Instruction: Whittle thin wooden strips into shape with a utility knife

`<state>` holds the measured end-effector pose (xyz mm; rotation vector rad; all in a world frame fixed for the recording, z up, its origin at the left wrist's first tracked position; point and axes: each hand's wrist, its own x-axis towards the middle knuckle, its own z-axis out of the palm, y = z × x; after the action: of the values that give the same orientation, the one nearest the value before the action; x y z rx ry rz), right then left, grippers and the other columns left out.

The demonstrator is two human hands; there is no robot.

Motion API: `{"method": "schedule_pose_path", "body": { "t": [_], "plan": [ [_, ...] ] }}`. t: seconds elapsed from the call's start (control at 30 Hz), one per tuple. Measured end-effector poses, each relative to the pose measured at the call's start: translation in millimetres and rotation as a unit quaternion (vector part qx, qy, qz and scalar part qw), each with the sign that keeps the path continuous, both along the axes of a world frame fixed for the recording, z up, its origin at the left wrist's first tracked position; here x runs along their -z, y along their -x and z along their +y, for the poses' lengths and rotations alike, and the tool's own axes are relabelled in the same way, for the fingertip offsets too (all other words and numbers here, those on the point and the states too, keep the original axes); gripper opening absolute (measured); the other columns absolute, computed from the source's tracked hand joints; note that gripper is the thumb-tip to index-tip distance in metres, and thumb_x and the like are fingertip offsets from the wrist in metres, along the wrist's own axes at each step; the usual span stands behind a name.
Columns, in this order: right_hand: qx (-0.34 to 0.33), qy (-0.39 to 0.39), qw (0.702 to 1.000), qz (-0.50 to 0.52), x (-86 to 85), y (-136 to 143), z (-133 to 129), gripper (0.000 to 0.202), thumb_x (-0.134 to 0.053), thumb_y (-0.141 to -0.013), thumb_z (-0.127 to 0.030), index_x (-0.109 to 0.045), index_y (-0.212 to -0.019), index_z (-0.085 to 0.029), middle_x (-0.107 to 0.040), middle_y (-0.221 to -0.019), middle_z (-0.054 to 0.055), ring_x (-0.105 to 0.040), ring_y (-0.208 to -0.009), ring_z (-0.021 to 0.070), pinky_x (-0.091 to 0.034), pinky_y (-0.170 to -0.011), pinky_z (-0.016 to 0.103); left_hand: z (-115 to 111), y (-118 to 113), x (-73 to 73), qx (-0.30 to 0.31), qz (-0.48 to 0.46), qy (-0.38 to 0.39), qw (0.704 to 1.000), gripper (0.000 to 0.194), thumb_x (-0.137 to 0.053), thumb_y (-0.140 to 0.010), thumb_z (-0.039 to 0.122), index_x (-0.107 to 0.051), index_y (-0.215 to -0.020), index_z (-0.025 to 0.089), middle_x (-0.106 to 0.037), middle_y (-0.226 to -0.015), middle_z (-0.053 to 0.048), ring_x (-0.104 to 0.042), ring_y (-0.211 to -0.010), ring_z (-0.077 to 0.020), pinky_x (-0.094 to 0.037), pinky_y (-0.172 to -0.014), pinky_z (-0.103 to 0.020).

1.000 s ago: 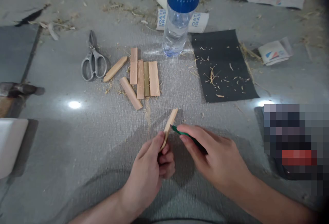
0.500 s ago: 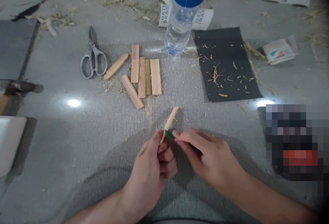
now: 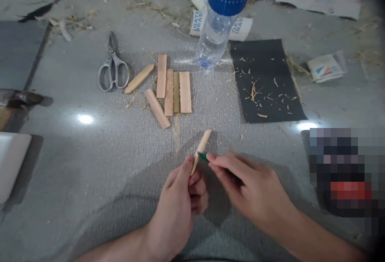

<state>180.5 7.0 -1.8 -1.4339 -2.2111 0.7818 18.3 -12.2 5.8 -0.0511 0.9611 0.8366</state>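
Note:
My left hand (image 3: 183,202) pinches the lower end of a narrow pale bamboo strip (image 3: 204,141), which slants up and away from me. In my right hand (image 3: 246,185) is a small green tool (image 3: 203,157); its tip is at the strip, just above my left thumb. The rest of the tool is hidden in my closed fingers, so its kind does not show. Beyond my hands lie several flat bamboo pieces (image 3: 185,92) side by side, one slanted piece (image 3: 157,108) and one pointed piece (image 3: 140,78).
Grey scissors (image 3: 113,71) lie left of the pieces. A water bottle (image 3: 217,33) stands at the back, near a black sheet (image 3: 267,79) strewn with shavings. At left are a hammer-like tool (image 3: 21,97) and a white tray-like object (image 3: 13,165). A blurred-out object (image 3: 343,169) sits at right.
The green tool's tip has slid a little up the strip, away from my left thumb. The whole view has shifted slightly; both grips look the same.

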Motion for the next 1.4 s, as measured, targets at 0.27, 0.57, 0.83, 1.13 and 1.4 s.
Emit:
{"method": "schedule_pose_path", "body": {
  "t": [0.27, 0.57, 0.83, 1.13, 1.4],
  "plan": [
    [-0.016, 0.036, 0.999, 0.024, 2.0, 6, -5, 0.012, -0.051, -0.1, -0.022, -0.061, -0.105, -0.025, -0.072, -0.087, -0.003, -0.071, -0.076, 0.0121, -0.053, -0.065, 0.023, 1, 1, 1.6, -0.013, -0.025, 0.015, 1.0, 0.041, -0.048, -0.1, 0.042, -0.037, -0.067, 0.02, -0.022, -0.055, 0.009, -0.012, -0.047, -0.0067, -0.015, -0.043, -0.022],
    [0.049, -0.023, 0.996, -0.071, 3.4, 3, 8, 0.014, -0.048, -0.101, -0.027, -0.062, -0.102, -0.025, -0.075, -0.096, -0.002, -0.073, -0.077, 0.0152, -0.051, -0.06, 0.025, -4, 3, -1.4, -0.002, -0.007, -0.012, 1.0, 0.042, -0.04, -0.102, 0.04, -0.033, -0.065, 0.021, -0.021, -0.054, 0.008, -0.013, -0.048, -0.0082, -0.014, -0.043, -0.023],
    [0.05, 0.015, 0.998, -0.025, -5.3, 2, 5, 0.009, -0.053, -0.099, -0.025, -0.062, -0.102, -0.026, -0.075, -0.098, -0.002, -0.072, -0.074, 0.0124, -0.05, -0.06, 0.023, -5, 0, -1.3, -0.006, 0.013, 0.02, 1.0, 0.043, -0.047, -0.099, 0.042, -0.034, -0.064, 0.021, -0.026, -0.053, 0.008, -0.016, -0.047, -0.0073, -0.013, -0.043, -0.022],
    [-0.015, 0.068, 0.997, 0.022, -6.0, 5, -10, 0.013, -0.05, -0.1, -0.025, -0.062, -0.104, -0.025, -0.071, -0.084, -0.001, -0.071, -0.072, 0.0129, -0.054, -0.068, 0.025, -1, 1, -2.8, -0.025, 0.003, 0.063, 0.998, 0.042, -0.053, -0.097, 0.043, -0.036, -0.067, 0.02, -0.027, -0.053, 0.009, -0.014, -0.047, -0.0064, -0.013, -0.043, -0.022],
    [0.041, -0.026, 0.995, -0.085, 2.7, -2, 4, 0.016, -0.05, -0.1, -0.024, -0.064, -0.108, -0.024, -0.075, -0.097, 0.001, -0.072, -0.072, 0.0143, -0.049, -0.056, 0.026, -4, 3, -3.8, 0.003, -0.004, 0.019, 1.0, 0.042, -0.045, -0.101, 0.041, -0.033, -0.066, 0.021, -0.021, -0.054, 0.009, -0.013, -0.048, -0.0077, -0.013, -0.044, -0.024]
  ]
}}
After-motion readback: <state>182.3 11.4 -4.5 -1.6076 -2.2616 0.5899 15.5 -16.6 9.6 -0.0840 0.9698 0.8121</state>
